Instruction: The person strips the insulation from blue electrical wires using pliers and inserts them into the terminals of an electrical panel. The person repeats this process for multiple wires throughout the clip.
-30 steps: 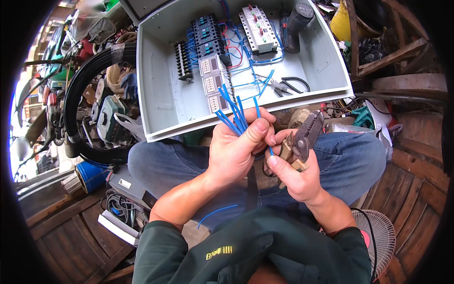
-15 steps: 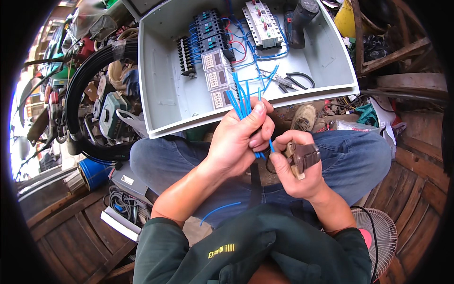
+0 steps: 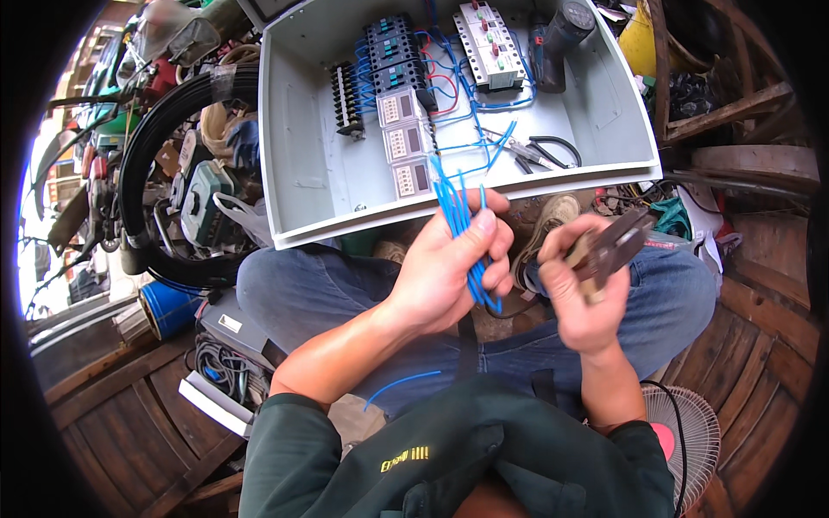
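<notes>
My left hand (image 3: 453,268) is closed around a bunch of thin blue wires (image 3: 473,281) above my lap. Their cut ends fan upward past my thumb, and a bent loop shows below the fingers. To its right, my right hand (image 3: 587,302) grips a dark brown, plier-like hand tool (image 3: 615,246), smeared by motion. That tool is apart from the wires. Just beyond my hands lies an open grey electrical enclosure (image 3: 337,228). Inside are black contactors (image 3: 393,53), clear-fronted timer relays (image 3: 406,142), a white breaker block (image 3: 489,47) and a black terminal strip (image 3: 345,99).
A cordless driver (image 3: 553,47) and pliers (image 3: 535,157) lie inside the enclosure. Left of it stand a black cable coil (image 3: 138,173) and a blue can (image 3: 168,309). One loose blue wire (image 3: 401,380) rests on my lap. A fan (image 3: 691,432) is at lower right.
My right hand and the tool have moved right, away from the bunch. The blue wire end that was at its fingertips now hangs as part of the loop under my left hand.
</notes>
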A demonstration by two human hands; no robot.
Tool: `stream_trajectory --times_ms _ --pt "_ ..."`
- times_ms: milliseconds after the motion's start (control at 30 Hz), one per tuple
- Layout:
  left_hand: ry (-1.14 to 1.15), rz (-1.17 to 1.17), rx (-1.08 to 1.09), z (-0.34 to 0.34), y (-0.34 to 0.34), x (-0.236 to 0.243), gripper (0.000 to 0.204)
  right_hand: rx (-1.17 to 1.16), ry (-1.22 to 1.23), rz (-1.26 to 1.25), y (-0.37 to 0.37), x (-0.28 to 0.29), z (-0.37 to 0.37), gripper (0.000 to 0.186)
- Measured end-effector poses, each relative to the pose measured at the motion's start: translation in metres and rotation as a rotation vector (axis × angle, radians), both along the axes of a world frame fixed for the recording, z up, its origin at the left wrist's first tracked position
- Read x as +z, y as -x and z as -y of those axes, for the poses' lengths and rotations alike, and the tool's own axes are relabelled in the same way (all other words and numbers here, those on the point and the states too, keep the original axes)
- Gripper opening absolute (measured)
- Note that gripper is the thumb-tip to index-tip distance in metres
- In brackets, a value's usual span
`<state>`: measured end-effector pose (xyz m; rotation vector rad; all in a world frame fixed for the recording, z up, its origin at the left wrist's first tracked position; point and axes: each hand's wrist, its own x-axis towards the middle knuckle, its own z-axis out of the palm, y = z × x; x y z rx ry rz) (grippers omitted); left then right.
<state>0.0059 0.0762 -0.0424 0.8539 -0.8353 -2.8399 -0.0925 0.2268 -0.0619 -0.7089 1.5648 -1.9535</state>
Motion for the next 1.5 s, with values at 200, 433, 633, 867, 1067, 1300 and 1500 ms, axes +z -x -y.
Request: stream_trajectory --times_ms 200,433,633,867,1067,1300,1500 --pt "-0.175 -0.026 -0.357 -0.017 -0.034 -0.018 0.019 0.080 -0.103 0.061 0.008 0.005 -0.008 0.038" --pt "0.107 0.101 -0.326 -0.068 -0.074 -0.072 0.032 0.339 -0.279 0.036 -0.011 -0.012 -0.021 0.044" --pt "0.053 0.155 -0.330 -0.094 -0.099 -0.090 0.035 0.539 -0.334 -0.309 -0.024 -0.025 -0.021 0.053" --pt "0.220 0.105 -0.295 -0.091 -0.105 -0.103 0.024 0.637 -0.439 -0.338 -0.039 -0.037 -0.039 0.045" --pt "0.121 0.171 -0.131 -0.086 -0.089 -0.094 0.026 0.292 -0.455 -0.004 -0.034 -0.041 -0.034 0.043" --pt "-0.149 0.186 -0.268 -0.081 -0.077 -0.088 0.018 0.311 -0.349 -0.323 -0.026 -0.037 -0.029 0.047" --pt "0.060 0.146 -0.266 -0.091 -0.087 -0.100 0.019 0.473 -0.383 -0.420 -0.037 -0.046 -0.040 0.046"
